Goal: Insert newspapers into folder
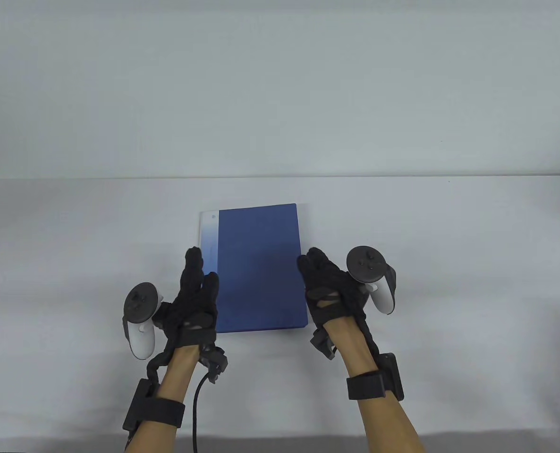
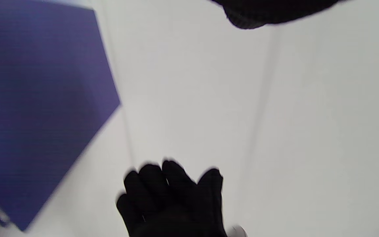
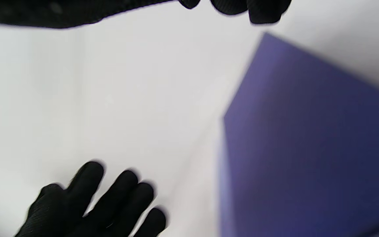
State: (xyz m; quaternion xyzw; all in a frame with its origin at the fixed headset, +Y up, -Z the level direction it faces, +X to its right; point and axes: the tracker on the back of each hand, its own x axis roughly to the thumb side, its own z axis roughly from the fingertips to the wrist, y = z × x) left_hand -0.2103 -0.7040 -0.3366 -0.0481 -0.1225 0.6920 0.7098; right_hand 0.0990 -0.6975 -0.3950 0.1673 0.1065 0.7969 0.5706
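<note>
A closed blue folder lies flat on the white table. A white sheet edge sticks out along its left side. My left hand is at the folder's left edge with its fingers stretched over the white strip; it holds nothing. My right hand is at the folder's right edge, fingers stretched out, also holding nothing. Whether either hand touches the folder I cannot tell. The folder shows blurred in the left wrist view and in the right wrist view. No separate newspaper is in view.
The white table runs wide to both sides of the folder and ends at a pale wall behind. A black cable hangs from my left wrist near the table's front edge.
</note>
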